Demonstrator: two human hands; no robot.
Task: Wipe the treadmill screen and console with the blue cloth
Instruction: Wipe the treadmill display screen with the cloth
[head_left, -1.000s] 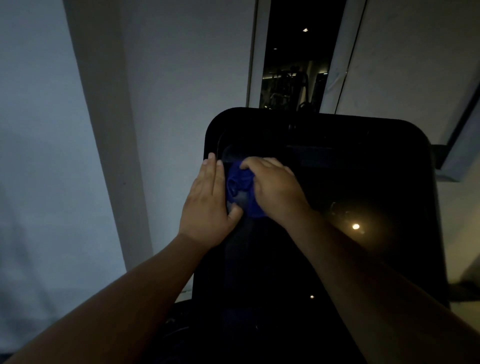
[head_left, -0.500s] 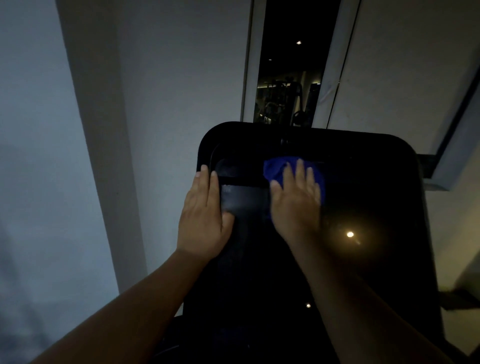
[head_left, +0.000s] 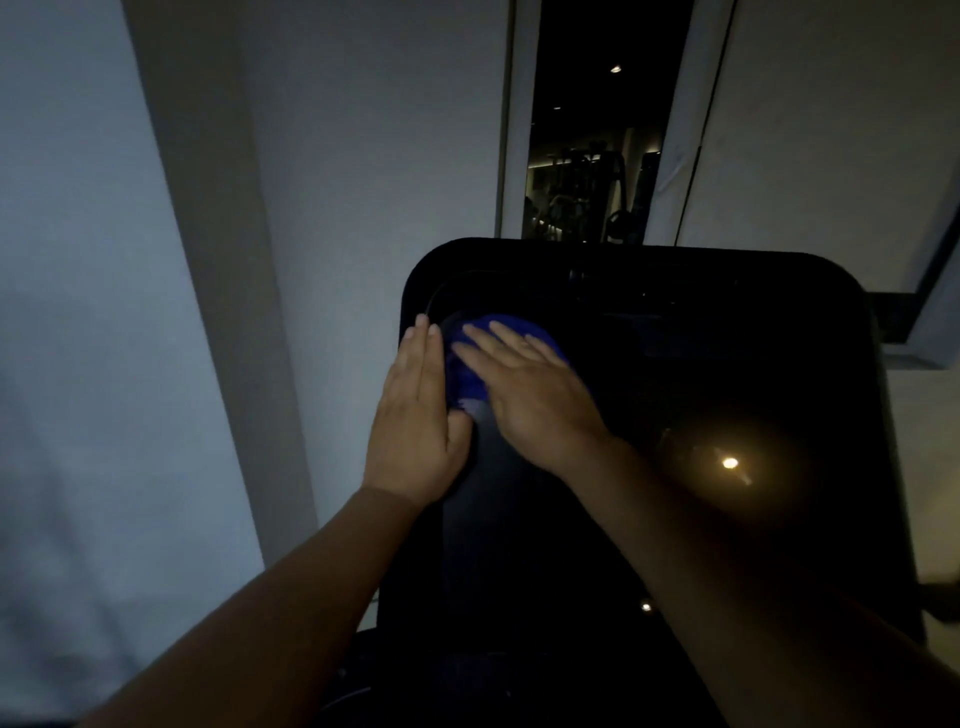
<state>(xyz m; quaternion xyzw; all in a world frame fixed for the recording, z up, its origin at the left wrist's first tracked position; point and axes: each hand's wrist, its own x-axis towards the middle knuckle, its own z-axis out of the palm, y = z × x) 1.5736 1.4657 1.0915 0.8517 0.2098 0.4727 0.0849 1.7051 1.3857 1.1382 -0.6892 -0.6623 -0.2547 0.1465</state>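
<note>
Head view: right hand (head_left: 530, 395) flat, fingers straight and slightly spread, pressing blue cloth (head_left: 465, 379) onto upper-left corner of dark treadmill screen (head_left: 649, 374). Left hand (head_left: 415, 415) flat, fingers together, resting on console edge (head_left: 410, 291), just beside the cloth. Risk: cloth is bunched and only pressed, not gripped; a quick stroke could leave it behind. Dim light and lamp glare (head_left: 730, 462) likely hide missed smears.

- Pale wall (head_left: 78, 312) on the left, dimly lit.
- Grey pillar (head_left: 231, 260) slanting down across it.
- Narrow dark opening (head_left: 597, 119) between white frames (head_left: 519, 130), with gym machines (head_left: 582, 197) faint inside and a ceiling light (head_left: 616, 68) above.
- Pale panel (head_left: 831, 130) on the right.
</note>
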